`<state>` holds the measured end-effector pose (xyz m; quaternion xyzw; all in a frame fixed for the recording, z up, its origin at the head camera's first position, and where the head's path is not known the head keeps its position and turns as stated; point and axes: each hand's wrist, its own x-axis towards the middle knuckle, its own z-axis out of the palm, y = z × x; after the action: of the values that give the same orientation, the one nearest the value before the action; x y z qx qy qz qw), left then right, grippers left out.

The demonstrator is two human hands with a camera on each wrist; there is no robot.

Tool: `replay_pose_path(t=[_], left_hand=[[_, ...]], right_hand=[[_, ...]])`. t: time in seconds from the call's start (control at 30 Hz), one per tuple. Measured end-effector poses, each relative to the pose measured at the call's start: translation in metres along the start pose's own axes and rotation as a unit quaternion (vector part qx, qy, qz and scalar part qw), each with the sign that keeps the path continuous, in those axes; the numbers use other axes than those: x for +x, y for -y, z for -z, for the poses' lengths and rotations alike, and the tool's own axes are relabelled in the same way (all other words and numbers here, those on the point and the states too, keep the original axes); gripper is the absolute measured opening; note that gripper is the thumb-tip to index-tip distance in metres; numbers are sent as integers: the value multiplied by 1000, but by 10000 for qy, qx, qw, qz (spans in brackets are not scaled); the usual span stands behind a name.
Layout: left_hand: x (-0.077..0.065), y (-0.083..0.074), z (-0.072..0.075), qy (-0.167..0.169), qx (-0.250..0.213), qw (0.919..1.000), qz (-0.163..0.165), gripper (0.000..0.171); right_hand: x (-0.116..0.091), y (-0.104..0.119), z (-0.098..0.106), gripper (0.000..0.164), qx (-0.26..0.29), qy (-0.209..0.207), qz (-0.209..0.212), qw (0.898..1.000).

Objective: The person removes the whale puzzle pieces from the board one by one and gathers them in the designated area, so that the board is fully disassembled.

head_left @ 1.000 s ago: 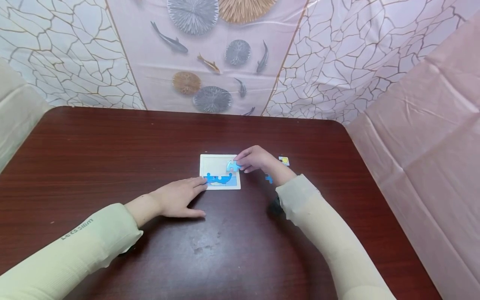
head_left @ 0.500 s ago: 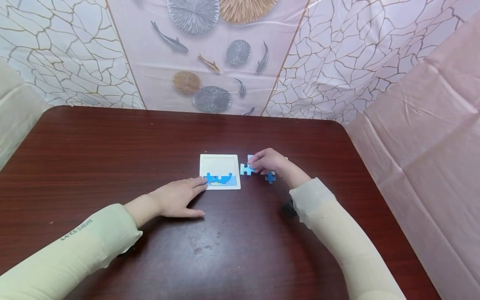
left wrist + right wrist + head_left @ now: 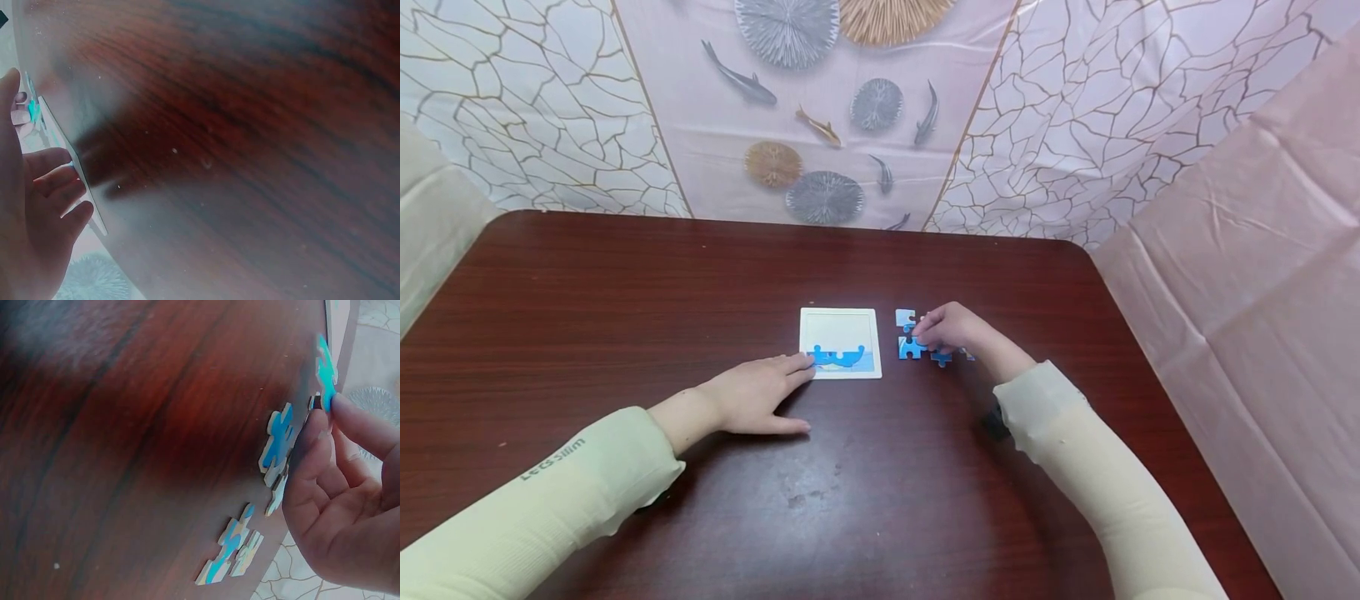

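Observation:
A white puzzle tray (image 3: 842,326) lies at the table's middle, with blue whale-coloured pieces (image 3: 847,360) fitted along its near side. My left hand (image 3: 756,394) rests by the tray's near left corner, fingers straight and fingertips over its rim; the left wrist view shows those fingers along the tray edge. Right of the tray, my right hand (image 3: 953,327) pinches a blue jigsaw piece (image 3: 325,376) between thumb and index finger. The piece is held tilted close over the table in the right wrist view. Loose jigsaw pieces (image 3: 277,440) lie beneath and beside that hand, partly hidden by it.
Another pale blue piece (image 3: 905,317) lies just behind the held one. Two more pieces, one blue and tan (image 3: 226,548), sit nearer the right wrist camera. The dark wooden table (image 3: 647,283) ends at a patterned cloth backdrop (image 3: 820,108).
My right hand has drawn back to the right from above the tray, carrying the blue jigsaw piece with it toward the loose pieces. My left hand has stayed in place.

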<state>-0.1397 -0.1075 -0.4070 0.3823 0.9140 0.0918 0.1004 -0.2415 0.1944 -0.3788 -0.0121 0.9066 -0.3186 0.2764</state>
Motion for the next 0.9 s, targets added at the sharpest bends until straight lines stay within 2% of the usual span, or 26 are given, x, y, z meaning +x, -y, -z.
replay_pose_path(t=[0.37,0.57,0.8,0.9], left_hand=[[0,0,0,-21,-2,10000,-4,76],[2,1,1,-87,34,10000,-23,73],[4,0,5,-60,-398,9989,224,67],[5,-1,5,-125,-432,9988,198,65]], right_hand=[[3,-1,-3,20,-154,-241,23,9996],[3,0,-3,22,-30,-314,-44,9995],[1,8,-6,24,84,-275,109,9995],[0,14,-10,26,144,-192,209,9995]])
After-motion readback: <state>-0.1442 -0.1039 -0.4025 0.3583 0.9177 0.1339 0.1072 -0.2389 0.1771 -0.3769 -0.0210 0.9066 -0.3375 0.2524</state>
